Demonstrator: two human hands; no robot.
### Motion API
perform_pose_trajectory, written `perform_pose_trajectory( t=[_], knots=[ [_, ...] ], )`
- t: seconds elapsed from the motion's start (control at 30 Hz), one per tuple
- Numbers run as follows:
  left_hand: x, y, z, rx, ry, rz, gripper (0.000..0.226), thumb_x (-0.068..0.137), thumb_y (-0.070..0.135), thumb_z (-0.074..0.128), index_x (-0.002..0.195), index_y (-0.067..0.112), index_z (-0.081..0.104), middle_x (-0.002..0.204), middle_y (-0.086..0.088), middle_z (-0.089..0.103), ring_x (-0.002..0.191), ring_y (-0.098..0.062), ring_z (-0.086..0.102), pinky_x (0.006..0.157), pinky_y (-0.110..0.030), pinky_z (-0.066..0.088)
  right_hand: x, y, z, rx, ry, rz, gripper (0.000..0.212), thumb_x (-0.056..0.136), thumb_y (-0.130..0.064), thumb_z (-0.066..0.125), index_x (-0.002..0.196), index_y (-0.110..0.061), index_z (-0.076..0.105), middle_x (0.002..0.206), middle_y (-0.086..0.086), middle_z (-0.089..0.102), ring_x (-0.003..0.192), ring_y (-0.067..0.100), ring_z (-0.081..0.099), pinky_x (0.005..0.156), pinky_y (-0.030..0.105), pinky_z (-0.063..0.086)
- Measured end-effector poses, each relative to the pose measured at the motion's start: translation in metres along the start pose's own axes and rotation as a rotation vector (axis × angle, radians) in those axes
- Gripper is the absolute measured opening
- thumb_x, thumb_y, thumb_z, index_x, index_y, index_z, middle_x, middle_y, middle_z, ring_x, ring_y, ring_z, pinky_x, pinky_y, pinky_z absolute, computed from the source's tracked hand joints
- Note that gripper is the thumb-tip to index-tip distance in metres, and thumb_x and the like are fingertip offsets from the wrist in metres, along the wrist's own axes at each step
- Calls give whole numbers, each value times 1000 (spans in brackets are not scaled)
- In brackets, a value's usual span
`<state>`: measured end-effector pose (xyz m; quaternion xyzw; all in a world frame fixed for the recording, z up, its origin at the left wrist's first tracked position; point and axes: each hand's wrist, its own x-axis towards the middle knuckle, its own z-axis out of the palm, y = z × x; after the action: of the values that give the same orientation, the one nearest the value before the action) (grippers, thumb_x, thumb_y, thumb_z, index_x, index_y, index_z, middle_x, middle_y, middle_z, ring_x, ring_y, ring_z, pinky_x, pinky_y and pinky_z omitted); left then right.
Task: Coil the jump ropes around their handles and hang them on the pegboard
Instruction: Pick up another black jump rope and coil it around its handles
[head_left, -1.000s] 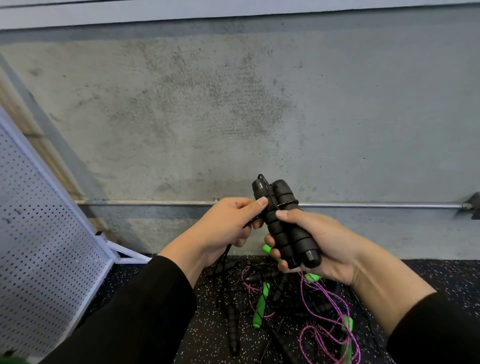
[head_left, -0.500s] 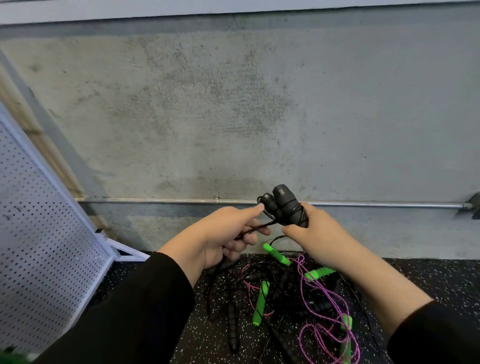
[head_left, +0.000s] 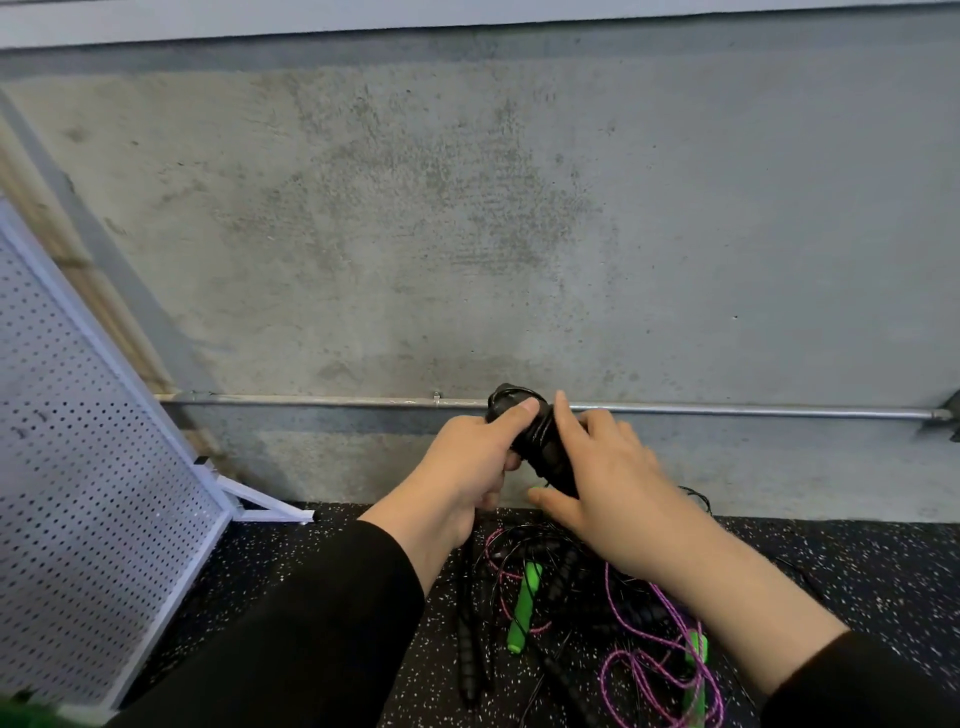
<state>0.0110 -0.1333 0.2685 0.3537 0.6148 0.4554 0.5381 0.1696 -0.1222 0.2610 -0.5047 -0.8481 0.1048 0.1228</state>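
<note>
Both hands hold the black handles (head_left: 540, 447) of one jump rope between them, raised in front of the wall. The left hand (head_left: 467, 467) curls round them, forefinger stretched along the top; the right hand (head_left: 608, 483) wraps them from the other side. Below the hands, more ropes (head_left: 597, 613) lie tangled on the floor (head_left: 322, 561); the pegboard (head_left: 88, 467) leans left of the left hand.

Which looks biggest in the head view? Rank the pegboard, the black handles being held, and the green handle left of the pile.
1. Pegboard, clearly largest.
2. Black handles and green handle: unranked; the hands hide much of the black pair, which is nearer the camera.
</note>
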Motion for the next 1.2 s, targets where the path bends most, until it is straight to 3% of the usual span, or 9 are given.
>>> perform_pose_trajectory(
  t=[0.1,0.17,0.3,0.4,0.57,0.73,1.0,1.13,1.2],
  knots=[
    [2,3,-7,-34,-60,37,35,96,48,65,79,20,52,57,4,44,42,-7,22,39,-19,17,5,16,-12,506,119,57,34,96,-51,60,110,-21,69,95,-8,67,91,11,60,78,25,44],
    [1,5,-11,-39,-127,82,33,97,47,62,84,19,51,62,3,44,46,-8,22,40,-20,17,6,24,-18,890,112,233,57,95,-61,56,92,-6,70,76,-6,63,76,14,57,70,29,43],
    [-1,8,-13,-22,-165,173,35,100,45,58,80,18,48,65,1,43,47,-7,23,41,-19,19,-4,26,-25,1602,-462,449,57,96,-56,47,124,-12,71,120,22,70,96,39,72,86,48,61],
    [-2,7,-15,-51,-165,182,37,100,47,58,78,19,47,63,1,42,47,-8,24,41,-20,20,-8,27,-27,1685,-683,349,59,93,-59,49,123,-13,72,108,22,68,68,29,65,64,37,59],
    [-2,11,-14,-29,-132,140,41,96,56,58,85,17,54,66,2,45,47,-8,24,42,-22,20,1,26,-27,1570,-403,320,62,94,-48,56,134,-1,56,87,16,59,55,18,43,47,24,33],
    [-4,10,-12,60,-152,72,67,90,72,51,114,12,69,64,5,40,45,-7,23,43,-22,18,9,29,-30,1433,-86,346,41,98,-41,58,125,-10,61,89,18,63,55,19,43,48,25,34],
    [-11,12,3,161,-223,-1,68,96,69,44,120,9,64,61,5,47,42,-7,24,42,-20,20,8,25,-24,1200,129,376,36,94,-39,68,126,-25,58,84,12,70,55,16,48,50,30,39],
    [-12,13,6,91,-248,-41,77,97,71,39,128,3,59,63,5,49,43,-7,21,41,-20,19,8,23,-20,771,111,276,42,87,-40,76,123,-31,55,84,-1,68,53,-2,55,55,19,41],
    [-10,12,3,49,-278,-46,75,96,72,39,124,7,64,65,5,50,43,-7,20,41,-20,18,5,18,-17,570,120,235,51,81,-43,81,122,-35,52,91,-7,68,69,3,62,65,26,49]
  ],
)
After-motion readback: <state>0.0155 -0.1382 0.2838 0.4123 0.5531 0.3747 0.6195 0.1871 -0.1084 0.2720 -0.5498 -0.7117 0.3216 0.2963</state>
